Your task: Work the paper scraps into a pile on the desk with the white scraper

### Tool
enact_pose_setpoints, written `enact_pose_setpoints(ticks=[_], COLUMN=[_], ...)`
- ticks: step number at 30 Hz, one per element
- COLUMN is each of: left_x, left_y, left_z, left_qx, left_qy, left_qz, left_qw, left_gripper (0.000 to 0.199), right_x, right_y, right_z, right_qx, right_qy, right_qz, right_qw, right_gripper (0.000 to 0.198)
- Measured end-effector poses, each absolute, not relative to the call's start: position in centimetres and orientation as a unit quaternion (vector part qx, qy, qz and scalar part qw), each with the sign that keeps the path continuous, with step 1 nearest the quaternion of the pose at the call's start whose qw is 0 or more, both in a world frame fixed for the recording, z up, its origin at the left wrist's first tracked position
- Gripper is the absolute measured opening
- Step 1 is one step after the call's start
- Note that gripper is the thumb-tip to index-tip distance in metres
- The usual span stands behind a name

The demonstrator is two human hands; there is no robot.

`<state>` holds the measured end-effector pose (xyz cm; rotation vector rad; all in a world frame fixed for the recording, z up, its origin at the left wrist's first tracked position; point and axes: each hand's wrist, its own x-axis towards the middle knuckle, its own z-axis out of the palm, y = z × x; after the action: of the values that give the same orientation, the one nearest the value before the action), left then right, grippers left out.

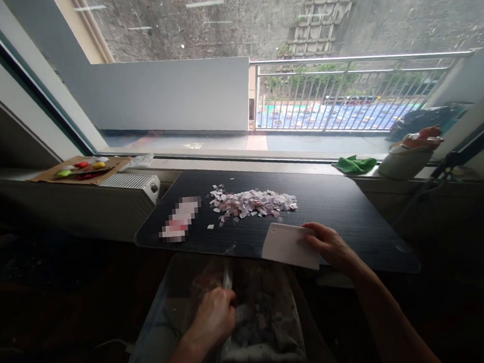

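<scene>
My right hand (329, 246) grips a flat white scraper (290, 244), a thin sheet with a small hole near one corner, at the front edge of the black tabletop (330, 197). Behind it lies a loose pile of small pale pinkish paper pieces (254, 203), with a few strays around it. My left hand (216, 315) is closed on the clear plastic (227, 276) of a bag below the table edge. Inside this open bag (272, 323), dim scraps and pieces show. The left fingertips are partly hidden.
On the table's left lies a blurred pink-and-white strip (180, 219). A radiator (132, 182) and cardboard with coloured items (81, 168) stand at left. A green cloth (354, 165) and a pale wrapped bundle (408, 156) rest on the right sill, beneath a large window.
</scene>
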<state>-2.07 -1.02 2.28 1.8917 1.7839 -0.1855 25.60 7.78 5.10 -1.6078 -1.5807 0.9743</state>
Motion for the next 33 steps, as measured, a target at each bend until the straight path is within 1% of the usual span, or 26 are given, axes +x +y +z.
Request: enact_pose_setpoints(ticks=[2, 7, 11, 16, 18, 21, 24, 27, 30, 33], left_x=[-2.9, -3.8, -4.1, -4.2, -4.1, -3.9, -3.8, -3.7, -3.5, -3.2], left_y=[-0.9, -0.7, -0.5, -0.4, -0.4, -0.5, -0.8, -1.2, -1.3, -1.2], left_z=[2.6, 2.6, 1.9, 1.4, 1.3, 0.8, 0.4, 0.2, 0.6, 1.1], left_qx=[0.696, 0.682, 0.665, 0.645, 0.645, 0.649, 0.65, 0.654, 0.651, 0.642], left_qy=[0.665, 0.685, 0.705, 0.712, 0.709, 0.708, 0.709, 0.707, 0.711, 0.72], left_qz=[-0.073, -0.094, -0.082, -0.075, -0.075, -0.079, -0.095, -0.104, -0.11, -0.118], left_qw=[0.261, 0.238, 0.232, 0.267, 0.274, 0.267, 0.254, 0.247, 0.242, 0.236], left_gripper=[0.032, 0.036, 0.036, 0.033, 0.032, 0.031, 0.035, 0.045, 0.051, 0.046], right_x=[25.1, 21.4, 16.5, 11.8, 11.2, 11.8, 13.2, 14.2, 14.4, 14.4], right_y=[7.5, 8.7, 10.9, 12.5, 12.6, 12.3, 11.7, 11.4, 11.4, 11.6], right_z=[5.0, 4.4, 4.4, 5.2, 5.6, 6.1, 6.5, 6.5, 6.2, 5.6], right_qx=[-0.6, -0.583, -0.55, -0.516, -0.5, -0.494, -0.512, -0.522, -0.515, -0.518], right_qy=[-0.617, -0.604, -0.645, -0.733, -0.755, -0.773, -0.774, -0.763, -0.752, -0.75], right_qz=[0.388, 0.378, 0.333, 0.235, 0.215, 0.22, 0.207, 0.2, 0.225, 0.242], right_qw=[0.329, 0.389, 0.413, 0.376, 0.365, 0.332, 0.309, 0.325, 0.343, 0.333], right_gripper=[0.031, 0.034, 0.032, 0.029, 0.03, 0.029, 0.028, 0.028, 0.03, 0.03])
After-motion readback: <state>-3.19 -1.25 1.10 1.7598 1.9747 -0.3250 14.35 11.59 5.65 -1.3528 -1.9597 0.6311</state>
